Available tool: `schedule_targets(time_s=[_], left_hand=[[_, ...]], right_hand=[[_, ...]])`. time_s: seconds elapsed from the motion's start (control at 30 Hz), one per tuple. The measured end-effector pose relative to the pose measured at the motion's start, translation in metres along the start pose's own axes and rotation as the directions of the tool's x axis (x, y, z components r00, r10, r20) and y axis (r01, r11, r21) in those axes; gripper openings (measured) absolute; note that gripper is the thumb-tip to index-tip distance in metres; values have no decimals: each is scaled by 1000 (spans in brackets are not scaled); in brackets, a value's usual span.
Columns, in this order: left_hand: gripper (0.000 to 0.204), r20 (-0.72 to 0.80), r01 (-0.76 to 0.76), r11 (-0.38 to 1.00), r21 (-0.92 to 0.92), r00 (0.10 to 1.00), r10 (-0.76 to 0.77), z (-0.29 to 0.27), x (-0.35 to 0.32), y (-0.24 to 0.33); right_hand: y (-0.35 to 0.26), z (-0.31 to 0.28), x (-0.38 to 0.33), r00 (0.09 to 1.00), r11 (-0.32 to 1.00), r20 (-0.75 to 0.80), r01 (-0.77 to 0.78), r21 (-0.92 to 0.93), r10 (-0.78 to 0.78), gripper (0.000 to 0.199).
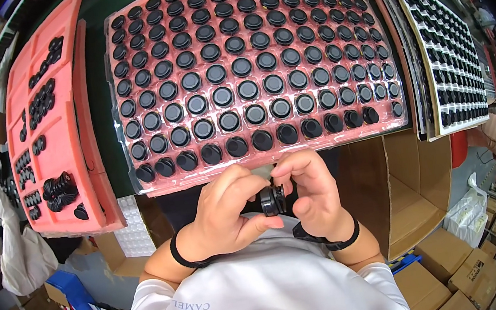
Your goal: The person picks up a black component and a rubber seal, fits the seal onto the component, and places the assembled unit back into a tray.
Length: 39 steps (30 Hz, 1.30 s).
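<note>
- While rows of black round caps fill the big pink blister tray (263,153) on the dark green bench (110,166), a seated person works just below its near edge, both hands drawn together at chest height.
- Left of the big tray, a pink foam tray (55,147) carries scattered clusters of black parts; right of it leans a stack of white trays (442,44) packed with small black pieces.
- Below the big tray's right corner stands an open cardboard carton (419,189), with more cartons on the floor beyond; a co-worker's white sleeve (14,245) shows far to the left of the foam tray.
- Left hand (228,216) and right hand (315,196) close on one small black round part (273,200), pinched between the fingertips just under the big tray's front rim.
- Judged from the grip, the step in hand looks like fitting or checking this single piece; the next move would call for a firm, aligned press and a free cell in the tray, though the nearest rows appear full.
</note>
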<state>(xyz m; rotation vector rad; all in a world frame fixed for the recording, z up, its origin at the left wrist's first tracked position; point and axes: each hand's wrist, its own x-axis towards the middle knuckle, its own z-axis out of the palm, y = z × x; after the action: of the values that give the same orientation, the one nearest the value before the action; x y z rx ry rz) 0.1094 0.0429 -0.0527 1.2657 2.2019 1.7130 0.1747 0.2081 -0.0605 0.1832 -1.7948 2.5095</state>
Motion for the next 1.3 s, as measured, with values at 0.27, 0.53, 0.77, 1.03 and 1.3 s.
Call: schedule_targets(time_s=[0.27, 0.53, 0.77, 1.03, 1.3], left_hand=[[54, 24, 61, 996, -61, 998, -59, -2, -2, -4], [37, 138, 213, 960, -179, 972, -190, -1, 0, 2], [30, 272, 372, 874, -313, 917, -292, 2, 3, 1], [34, 312, 373, 847, -378, 913, -263, 10, 4, -3], [51, 436, 539, 681, -495, 833, -341, 7, 5, 1]], right_hand=[[-2, -5, 4, 982, 930, 65, 189, -315, -178, 39], [-17, -29, 3, 967, 834, -11, 213, -509, -253, 27], [-36, -111, -19, 797, 688, -500, -153, -710, -339, 21], [-43, -150, -19, 802, 339, -457, -338, -878, -384, 23], [-52, -124, -11, 817, -128, -146, -259, -958, -558, 21]])
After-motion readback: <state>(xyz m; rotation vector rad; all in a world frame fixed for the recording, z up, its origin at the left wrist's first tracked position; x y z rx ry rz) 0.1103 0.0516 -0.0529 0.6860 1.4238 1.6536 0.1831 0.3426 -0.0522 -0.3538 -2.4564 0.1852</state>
